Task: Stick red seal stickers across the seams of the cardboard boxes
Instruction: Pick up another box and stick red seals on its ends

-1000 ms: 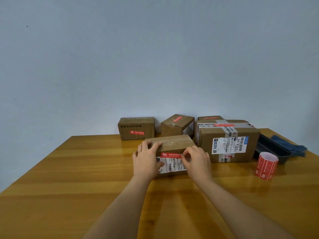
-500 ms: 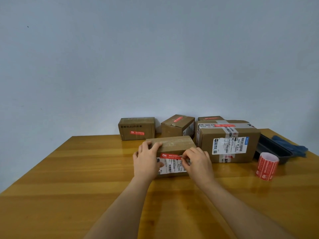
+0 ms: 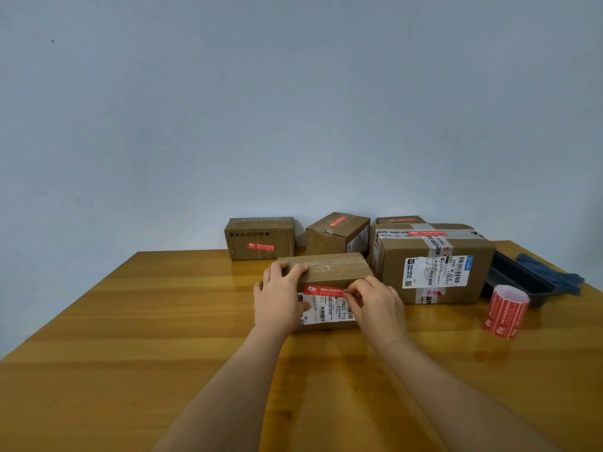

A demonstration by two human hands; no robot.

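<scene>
Fingertips of the right hand [image 3: 380,305] have crept a little along the long red seal sticker [image 3: 324,291] since a second ago; they now pinch or press its right end just right of the frame's centre, fingers curled down onto it. Whether that end is fully stuck or lifted slightly cannot be told. The sticker lies along the top front edge of the small brown cardboard box [image 3: 326,272] in the middle of the frame, above the white shipping label [image 3: 326,309] on its front face.

The left hand [image 3: 281,296] has barely moved: it grips the box's left end, fingers curled over the top corner and thumb on the front, bracing it on the glossy yellow wooden table [image 3: 130,337]. The box sits in the same spot as before.

The small shift suggests the sticker is in its final smoothing, so this box is probably nearly sealed. The large taped cardboard box [image 3: 434,265] to the right and the three smaller brown cartons [image 3: 261,238] at the back of the table each show a red strip already. The red-printed roll of stickers [image 3: 505,311] stands at the right of the frame, beside a black plastic tray [image 3: 518,282].
</scene>
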